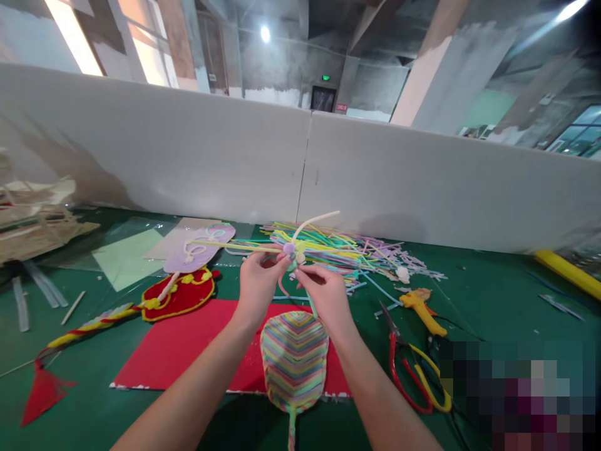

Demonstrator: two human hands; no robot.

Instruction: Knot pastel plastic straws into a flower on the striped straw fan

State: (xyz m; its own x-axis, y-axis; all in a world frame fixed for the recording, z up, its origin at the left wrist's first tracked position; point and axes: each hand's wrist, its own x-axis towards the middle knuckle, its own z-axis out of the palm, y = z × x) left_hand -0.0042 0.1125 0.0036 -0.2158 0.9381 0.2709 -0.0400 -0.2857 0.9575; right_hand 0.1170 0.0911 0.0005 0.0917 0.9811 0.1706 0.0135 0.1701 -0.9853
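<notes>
My left hand (259,279) and my right hand (327,293) meet above the work surface, both with fingers pinched on a small bunch of pipe cleaners (295,250). The bunch has little rounded lilac, yellow and pale coils where the stems come together. A pale pink stem (315,220) curves up from it, and a yellow stem (230,245) sticks out to the left. My fingertips partly hide the joint. Below my hands lies a leaf-shaped fan (294,357) with pastel chevron stripes and a wrapped handle. It rests over a red sheet (188,344).
Loose pipe cleaners (338,250) are heaped behind my hands. Red-and-yellow-handled scissors (417,376) and a yellow glue gun (422,310) lie to the right. A red fan (181,293) and a lilac fan (200,248) lie left. A white partition (211,156) bounds the green table (84,382).
</notes>
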